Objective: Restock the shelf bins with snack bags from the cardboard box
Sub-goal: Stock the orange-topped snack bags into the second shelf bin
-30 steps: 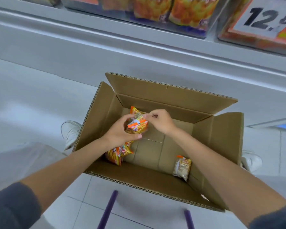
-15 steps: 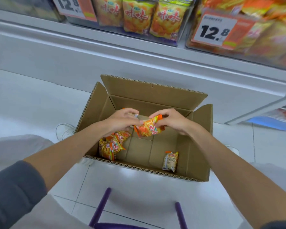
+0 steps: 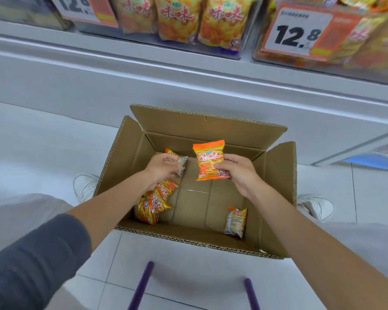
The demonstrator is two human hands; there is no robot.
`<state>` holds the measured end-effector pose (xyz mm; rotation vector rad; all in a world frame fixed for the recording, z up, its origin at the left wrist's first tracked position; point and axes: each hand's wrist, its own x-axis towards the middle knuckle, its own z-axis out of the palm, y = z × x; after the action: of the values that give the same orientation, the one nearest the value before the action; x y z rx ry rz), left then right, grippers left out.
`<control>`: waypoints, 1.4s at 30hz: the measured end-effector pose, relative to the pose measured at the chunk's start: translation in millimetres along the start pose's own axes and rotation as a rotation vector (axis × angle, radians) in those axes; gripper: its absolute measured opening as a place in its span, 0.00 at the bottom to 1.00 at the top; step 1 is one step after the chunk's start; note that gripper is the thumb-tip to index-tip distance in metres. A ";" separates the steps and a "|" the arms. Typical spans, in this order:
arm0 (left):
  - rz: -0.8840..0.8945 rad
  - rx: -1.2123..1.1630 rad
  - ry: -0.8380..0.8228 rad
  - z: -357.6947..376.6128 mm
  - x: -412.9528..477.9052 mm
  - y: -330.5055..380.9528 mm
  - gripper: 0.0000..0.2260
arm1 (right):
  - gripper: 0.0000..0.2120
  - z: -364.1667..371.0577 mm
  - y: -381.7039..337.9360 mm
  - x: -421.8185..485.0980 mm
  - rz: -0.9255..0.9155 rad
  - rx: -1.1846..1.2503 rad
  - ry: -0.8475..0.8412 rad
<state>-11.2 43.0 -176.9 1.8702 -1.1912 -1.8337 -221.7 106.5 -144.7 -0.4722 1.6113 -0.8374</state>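
Orange snack bag [image 3: 210, 161], printed face up and upright, pinched at its lower right edge by the right hand [image 3: 239, 173], fingers clenched on the foil, above the open cardboard box [image 3: 278, 186]. Held clear of the box walls, probably so as to go straight up to the shelf. Second bag [image 3: 180, 162], turned back side out, gripped in the left hand [image 3: 161, 167], fingers curled around it, just beside the first but apart from it. One bag per hand: likely a way to carry two in a single reach.

Lower in the box, small heap of orange bags [image 3: 154, 202] against the left wall, and a lone bag [image 3: 236, 221] leaning near the right front corner; rest of the cardboard floor bare, so box nearly emptied. Flaps folded outward, keeping the opening free.

Beyond the box, white tiled floor [image 3: 43, 142], then the shelf bins [image 3: 244, 49] with matching orange bags standing behind clear fronts, and a price tag [image 3: 297, 33] reading 12.8. White shoes [image 3: 85, 186] either side of the box; purple bars [image 3: 141, 285] at bottom edge.
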 end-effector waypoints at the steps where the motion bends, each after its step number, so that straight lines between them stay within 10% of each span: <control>1: 0.032 0.076 0.065 0.3 11.7 -4.9 0.18 | 0.14 -1.3 2.5 1.1 0.004 -0.013 0.008; 9: 0.165 0.413 0.090 19.4 93.5 -49.3 0.40 | 0.13 -5.5 23.5 9.8 0.077 0.017 0.027; 18: 0.267 0.760 0.222 27.5 100.4 -65.0 0.14 | 0.14 -0.1 34.3 16.9 0.152 0.038 0.010; 26: 0.442 0.318 0.000 10.6 56.7 -14.2 0.13 | 0.15 -9.5 26.2 4.5 0.131 0.053 -0.004; 31: 0.256 -0.078 -0.215 -3.4 -14.3 20.1 0.08 | 0.14 -26.0 1.6 -17.4 0.014 0.135 -0.085; 42: 0.273 -0.471 -0.190 21.5 -105.2 85.8 0.12 | 0.16 -45.2 -50.6 -73.0 -0.060 0.334 -0.220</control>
<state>-47.9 69.7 -47.2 1.2413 -0.9077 -1.9517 -256.7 136.5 -56.4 -0.3611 1.2316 -1.0401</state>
